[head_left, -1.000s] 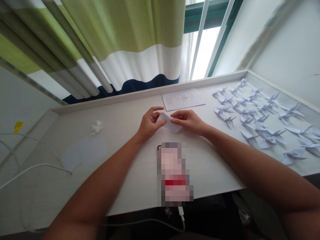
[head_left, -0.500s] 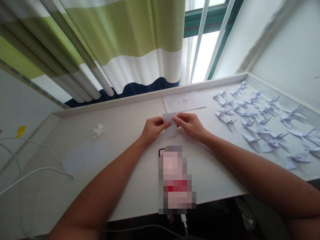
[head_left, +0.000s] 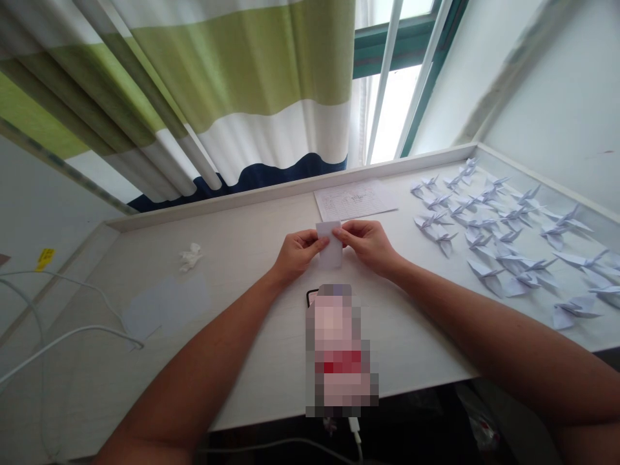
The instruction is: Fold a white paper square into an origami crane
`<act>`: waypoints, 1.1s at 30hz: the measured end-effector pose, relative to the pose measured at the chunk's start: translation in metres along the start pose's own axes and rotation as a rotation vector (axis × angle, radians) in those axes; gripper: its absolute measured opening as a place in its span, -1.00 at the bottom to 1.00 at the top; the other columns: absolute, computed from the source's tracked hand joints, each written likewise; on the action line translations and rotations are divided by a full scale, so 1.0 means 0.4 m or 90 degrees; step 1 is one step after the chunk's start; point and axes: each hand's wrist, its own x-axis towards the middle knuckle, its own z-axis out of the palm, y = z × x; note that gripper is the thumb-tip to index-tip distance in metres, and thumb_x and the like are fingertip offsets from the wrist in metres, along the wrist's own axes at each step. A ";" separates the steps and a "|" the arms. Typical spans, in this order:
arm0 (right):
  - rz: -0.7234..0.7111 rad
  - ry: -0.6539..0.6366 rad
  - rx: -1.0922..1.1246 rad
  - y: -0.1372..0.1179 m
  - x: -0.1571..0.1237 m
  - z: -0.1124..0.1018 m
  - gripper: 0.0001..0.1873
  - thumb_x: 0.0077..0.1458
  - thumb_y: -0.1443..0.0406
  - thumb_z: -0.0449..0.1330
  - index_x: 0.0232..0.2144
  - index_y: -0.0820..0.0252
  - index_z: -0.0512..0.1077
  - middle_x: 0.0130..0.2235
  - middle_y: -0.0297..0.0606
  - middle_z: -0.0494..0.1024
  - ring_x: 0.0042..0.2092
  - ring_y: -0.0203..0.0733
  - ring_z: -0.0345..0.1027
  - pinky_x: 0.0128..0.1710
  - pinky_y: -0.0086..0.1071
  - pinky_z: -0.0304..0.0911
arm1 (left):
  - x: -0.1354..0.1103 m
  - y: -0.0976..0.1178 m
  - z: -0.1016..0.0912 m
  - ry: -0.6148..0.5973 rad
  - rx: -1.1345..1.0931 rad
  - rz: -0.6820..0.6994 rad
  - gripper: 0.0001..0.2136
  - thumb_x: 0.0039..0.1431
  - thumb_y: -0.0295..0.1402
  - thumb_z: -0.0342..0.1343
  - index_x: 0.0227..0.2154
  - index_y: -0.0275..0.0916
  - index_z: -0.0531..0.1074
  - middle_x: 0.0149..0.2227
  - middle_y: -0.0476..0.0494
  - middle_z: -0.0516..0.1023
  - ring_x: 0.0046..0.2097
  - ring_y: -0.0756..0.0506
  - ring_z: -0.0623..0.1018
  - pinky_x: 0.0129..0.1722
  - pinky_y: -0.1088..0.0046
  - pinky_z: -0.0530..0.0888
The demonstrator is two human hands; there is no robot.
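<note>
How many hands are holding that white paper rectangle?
2: the left hand pinches the left edge of the white paper rectangle, and the right hand pinches its right edge. No other hands are in view.

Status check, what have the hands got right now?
Left hand and right hand: both pinching one piece of white paper. Phone lies on the desk just below, not touching. Paper cranes off to the right, apart.
</note>
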 end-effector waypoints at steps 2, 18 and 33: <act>0.001 0.011 0.003 -0.001 0.001 0.000 -0.47 0.01 -0.17 0.45 -0.43 0.17 0.59 -0.40 -0.26 0.59 -0.34 -0.21 0.41 -0.28 -0.27 0.43 | 0.000 0.000 0.001 -0.002 0.006 -0.006 -0.63 0.03 -0.04 0.50 -0.31 -0.26 0.69 -0.33 -0.16 0.71 -0.25 -0.13 0.65 -0.20 0.33 0.57; -0.055 -0.039 -0.183 0.001 0.012 -0.006 -0.25 0.17 -0.37 0.15 -0.62 0.11 0.23 -0.56 -0.38 0.28 -0.46 -0.30 0.11 -0.46 -0.34 0.08 | -0.001 0.001 0.004 0.038 0.110 0.014 -0.59 0.11 0.05 0.39 -0.49 -0.27 0.64 -0.51 -0.08 0.57 -0.44 -0.03 0.46 -0.39 0.42 0.39; 0.011 -0.202 -0.217 0.002 0.006 -0.014 -0.31 0.25 -0.29 0.09 -0.52 0.16 0.39 -0.52 -0.36 0.32 -0.44 -0.29 0.10 -0.44 -0.34 0.06 | 0.002 -0.005 -0.001 0.109 0.067 0.003 -0.60 0.13 -0.01 0.38 -0.60 -0.24 0.56 -0.56 -0.03 0.49 -0.45 -0.02 0.42 -0.40 0.41 0.36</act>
